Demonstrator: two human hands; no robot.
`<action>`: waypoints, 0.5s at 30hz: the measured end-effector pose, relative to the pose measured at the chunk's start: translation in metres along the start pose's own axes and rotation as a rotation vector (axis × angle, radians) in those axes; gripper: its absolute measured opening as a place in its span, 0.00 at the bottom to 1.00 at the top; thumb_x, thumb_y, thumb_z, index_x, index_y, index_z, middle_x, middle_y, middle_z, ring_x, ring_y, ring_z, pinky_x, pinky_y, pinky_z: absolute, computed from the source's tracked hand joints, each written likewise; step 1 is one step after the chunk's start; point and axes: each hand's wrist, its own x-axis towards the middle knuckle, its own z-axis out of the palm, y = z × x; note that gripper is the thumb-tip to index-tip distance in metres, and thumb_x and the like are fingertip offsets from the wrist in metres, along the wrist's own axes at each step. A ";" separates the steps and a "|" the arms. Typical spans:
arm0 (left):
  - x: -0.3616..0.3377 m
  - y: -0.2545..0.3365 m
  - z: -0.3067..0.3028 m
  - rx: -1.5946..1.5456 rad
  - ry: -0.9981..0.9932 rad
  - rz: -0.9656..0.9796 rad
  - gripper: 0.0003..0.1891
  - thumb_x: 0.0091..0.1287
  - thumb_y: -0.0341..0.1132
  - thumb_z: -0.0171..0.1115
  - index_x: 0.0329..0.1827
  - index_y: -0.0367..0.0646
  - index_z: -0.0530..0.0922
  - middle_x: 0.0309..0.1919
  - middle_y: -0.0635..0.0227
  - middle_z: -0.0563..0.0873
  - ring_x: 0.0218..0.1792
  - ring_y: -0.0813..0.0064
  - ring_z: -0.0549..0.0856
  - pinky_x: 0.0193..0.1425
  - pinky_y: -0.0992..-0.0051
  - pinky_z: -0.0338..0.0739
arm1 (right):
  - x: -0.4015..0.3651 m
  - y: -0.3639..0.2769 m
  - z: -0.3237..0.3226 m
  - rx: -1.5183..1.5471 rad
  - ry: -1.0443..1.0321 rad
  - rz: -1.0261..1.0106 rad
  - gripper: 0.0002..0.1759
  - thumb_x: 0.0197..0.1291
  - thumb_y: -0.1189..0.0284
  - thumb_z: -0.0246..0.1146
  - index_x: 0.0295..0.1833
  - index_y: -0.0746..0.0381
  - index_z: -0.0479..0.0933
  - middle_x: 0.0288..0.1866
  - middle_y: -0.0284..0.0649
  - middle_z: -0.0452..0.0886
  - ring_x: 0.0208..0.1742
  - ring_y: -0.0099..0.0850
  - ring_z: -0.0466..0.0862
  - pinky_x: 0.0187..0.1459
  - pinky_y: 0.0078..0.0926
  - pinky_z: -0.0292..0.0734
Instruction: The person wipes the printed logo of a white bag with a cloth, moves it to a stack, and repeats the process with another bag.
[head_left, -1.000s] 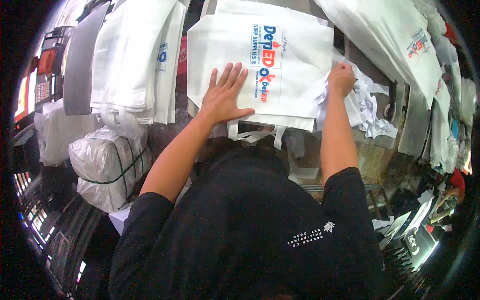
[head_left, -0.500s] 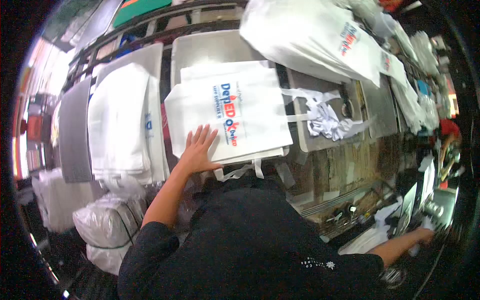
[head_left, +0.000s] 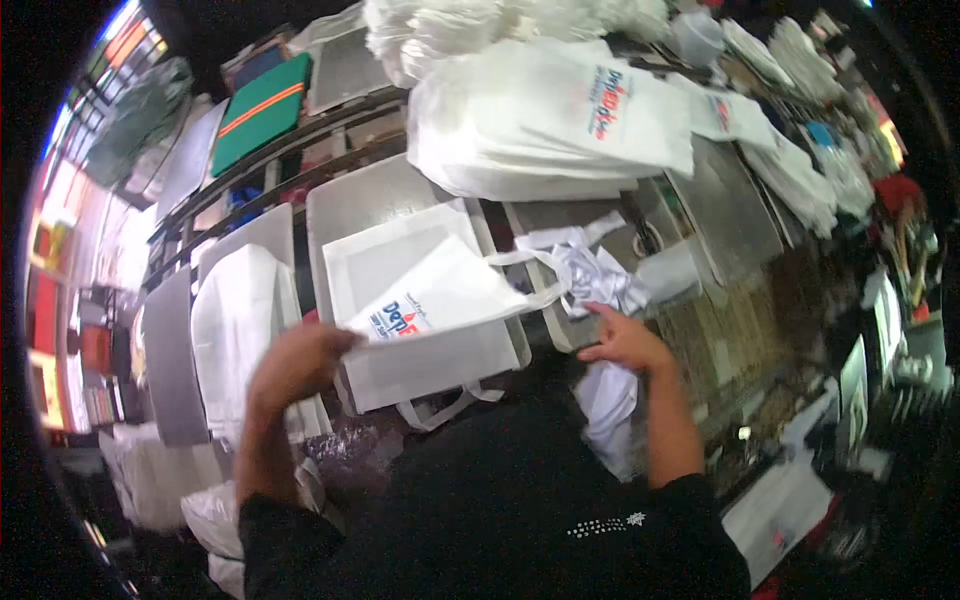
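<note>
A white tote bag with blue and red printed lettering is partly lifted and folded over above another white bag on a flat grey board. My left hand, blurred, is closed on the lifted bag's left edge. My right hand is beside the bag's handle, its index finger and thumb apart. A white cloth hangs beneath this hand, seemingly gripped by its curled fingers, which are mostly hidden. Just beyond the fingertips lies a crumpled white cloth heap.
Stacked white bags lie on boards to the left. A large pile of printed bags is at the back. A green board with orange stripes stands farther left. A roll of tape sits right of the cloth heap.
My left hand has gone from lying spread on the printed bag to lifting its edge. My right hand has come in from the far right, and a white cloth now hangs under it.
</note>
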 end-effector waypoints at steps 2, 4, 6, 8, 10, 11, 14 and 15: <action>0.004 0.051 -0.054 0.252 0.219 0.256 0.16 0.59 0.24 0.56 0.47 0.44 0.86 0.42 0.56 0.88 0.43 0.58 0.87 0.55 0.62 0.78 | 0.024 -0.036 0.000 -0.023 0.135 -0.142 0.64 0.39 0.64 0.82 0.80 0.55 0.49 0.26 0.31 0.69 0.29 0.22 0.69 0.32 0.22 0.67; 0.023 0.108 -0.105 0.335 0.200 0.223 0.14 0.62 0.27 0.57 0.49 0.45 0.85 0.41 0.58 0.88 0.44 0.59 0.88 0.57 0.64 0.78 | 0.039 -0.072 -0.032 0.044 0.149 -0.301 0.70 0.35 0.61 0.84 0.81 0.52 0.45 0.27 0.32 0.73 0.30 0.23 0.73 0.33 0.23 0.71; 0.054 0.149 -0.137 0.374 0.510 0.509 0.12 0.64 0.29 0.58 0.48 0.45 0.85 0.38 0.60 0.88 0.40 0.58 0.88 0.53 0.65 0.81 | 0.058 -0.087 -0.075 -0.067 0.402 -0.424 0.68 0.36 0.58 0.83 0.80 0.47 0.48 0.30 0.35 0.77 0.29 0.26 0.76 0.33 0.28 0.76; 0.083 0.190 -0.176 0.512 0.624 0.566 0.12 0.61 0.28 0.62 0.47 0.43 0.85 0.45 0.60 0.88 0.49 0.62 0.86 0.58 0.66 0.79 | 0.085 -0.084 -0.139 0.043 0.638 -0.416 0.58 0.42 0.63 0.79 0.78 0.53 0.54 0.34 0.37 0.75 0.35 0.26 0.76 0.38 0.28 0.75; 0.103 0.220 -0.202 0.704 0.974 0.715 0.13 0.61 0.32 0.62 0.49 0.47 0.84 0.48 0.65 0.87 0.54 0.65 0.84 0.64 0.63 0.74 | 0.083 -0.078 -0.221 0.134 0.808 -0.537 0.52 0.49 0.61 0.75 0.77 0.57 0.54 0.45 0.41 0.75 0.44 0.29 0.76 0.47 0.30 0.73; 0.112 0.249 -0.212 0.737 1.158 0.926 0.11 0.63 0.31 0.64 0.48 0.47 0.84 0.43 0.66 0.87 0.45 0.70 0.86 0.52 0.68 0.78 | 0.074 -0.075 -0.260 0.169 0.882 -0.620 0.50 0.53 0.60 0.73 0.77 0.59 0.54 0.51 0.43 0.74 0.49 0.31 0.76 0.51 0.32 0.72; 0.145 0.274 -0.225 0.832 1.451 1.229 0.12 0.64 0.32 0.66 0.50 0.49 0.81 0.40 0.66 0.89 0.40 0.70 0.89 0.44 0.72 0.85 | 0.026 -0.079 -0.323 0.484 0.960 -0.710 0.43 0.61 0.56 0.67 0.74 0.65 0.58 0.63 0.49 0.74 0.61 0.37 0.76 0.63 0.35 0.69; 0.142 0.280 -0.206 0.900 1.453 1.042 0.14 0.61 0.30 0.66 0.50 0.52 0.83 0.43 0.68 0.88 0.45 0.71 0.87 0.52 0.70 0.80 | 0.025 -0.070 -0.328 0.488 0.946 -0.723 0.43 0.61 0.56 0.67 0.74 0.65 0.58 0.63 0.49 0.74 0.61 0.37 0.76 0.63 0.35 0.69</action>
